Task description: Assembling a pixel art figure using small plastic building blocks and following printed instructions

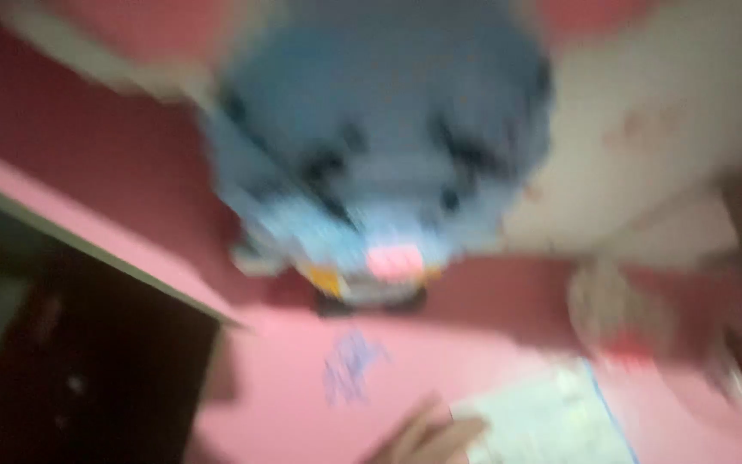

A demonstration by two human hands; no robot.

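Blue plush toy point(380, 146), blurred, likely soft and light, best held by body; below it, one hand point(427, 438) touching white sheet point(551, 421), grip unclear.

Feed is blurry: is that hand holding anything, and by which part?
Cannot tell. One hand shows at the bottom edge beside a white printed sheet; blur hides any hold.
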